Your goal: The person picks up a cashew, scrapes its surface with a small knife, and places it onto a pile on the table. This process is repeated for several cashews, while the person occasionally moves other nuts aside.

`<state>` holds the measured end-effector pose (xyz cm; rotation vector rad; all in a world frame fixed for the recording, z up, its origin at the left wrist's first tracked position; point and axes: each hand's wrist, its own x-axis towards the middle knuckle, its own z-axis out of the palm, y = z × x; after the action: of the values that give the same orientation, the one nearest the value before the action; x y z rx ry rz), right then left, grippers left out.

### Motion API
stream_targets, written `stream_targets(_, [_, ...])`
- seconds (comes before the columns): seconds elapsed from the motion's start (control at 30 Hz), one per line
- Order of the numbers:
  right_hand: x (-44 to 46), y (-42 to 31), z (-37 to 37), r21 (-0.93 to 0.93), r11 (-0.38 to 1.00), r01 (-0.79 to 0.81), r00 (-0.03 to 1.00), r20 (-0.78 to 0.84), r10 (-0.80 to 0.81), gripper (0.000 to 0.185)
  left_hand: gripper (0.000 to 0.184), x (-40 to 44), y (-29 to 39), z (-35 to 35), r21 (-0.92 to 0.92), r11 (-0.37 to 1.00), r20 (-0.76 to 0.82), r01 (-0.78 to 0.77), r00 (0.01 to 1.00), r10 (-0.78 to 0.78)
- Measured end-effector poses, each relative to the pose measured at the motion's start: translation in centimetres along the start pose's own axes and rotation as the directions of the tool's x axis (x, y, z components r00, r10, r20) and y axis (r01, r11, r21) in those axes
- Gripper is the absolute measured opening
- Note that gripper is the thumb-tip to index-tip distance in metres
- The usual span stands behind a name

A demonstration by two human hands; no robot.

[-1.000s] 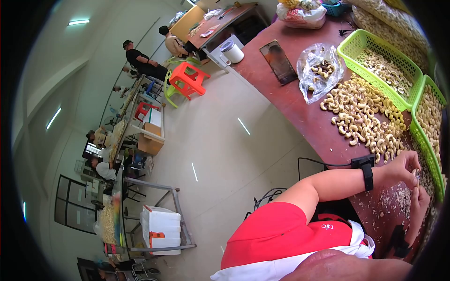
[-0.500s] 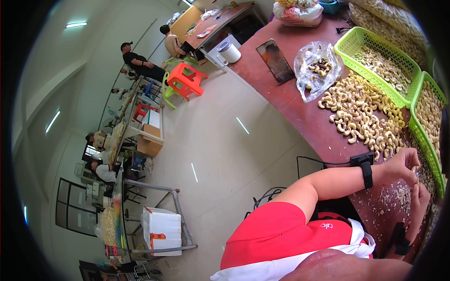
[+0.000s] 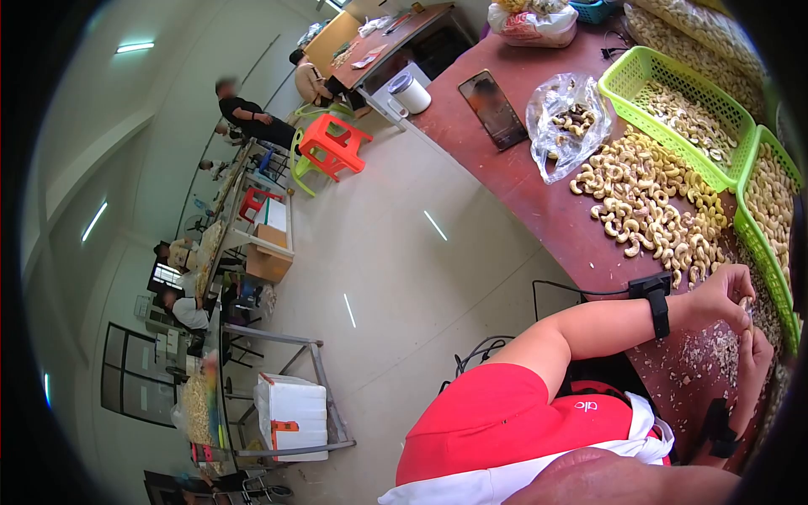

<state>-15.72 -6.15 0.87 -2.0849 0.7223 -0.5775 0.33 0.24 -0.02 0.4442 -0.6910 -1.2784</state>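
My left hand [image 3: 720, 298] is closed in a pinch, its fingertips around a small pale piece, seemingly a cashew nut [image 3: 746, 304]. Just below, my right hand [image 3: 755, 357] is closed too, fingertips meeting the left ones at the nut. Whatever the right fingers grip is mostly hidden. Peel crumbs [image 3: 711, 358] lie scattered on the dark red table [image 3: 488, 80] under both hands. Above my left hand spreads a loose heap of cashew nuts [image 3: 648, 198]. A green basket [image 3: 770, 252] of cashews stands close beyond my fingers, and a second green basket [image 3: 619, 84] holds paler pieces.
A clear plastic bag [image 3: 560, 156] with dark nuts, a phone [image 3: 492, 109] and a white mug [image 3: 410, 93] sit on the table. A black device with a cable [image 3: 581, 292] is near my left wrist. Red stools [image 3: 332, 145] stand on the floor. Several people work further off.
My hands stay together at the same spot, with hardly any visible shift of the fingers. The view has moved very slightly.
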Motion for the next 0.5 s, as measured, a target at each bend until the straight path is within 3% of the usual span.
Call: stream_targets(0.5, [-0.14,0.28,0.11,-0.029,0.999,0.041,0.998,-0.039,-0.042,0.024,0.036,-0.08,0.16,0.05,0.013,1.0,0.013,0.014,1.0,-0.014])
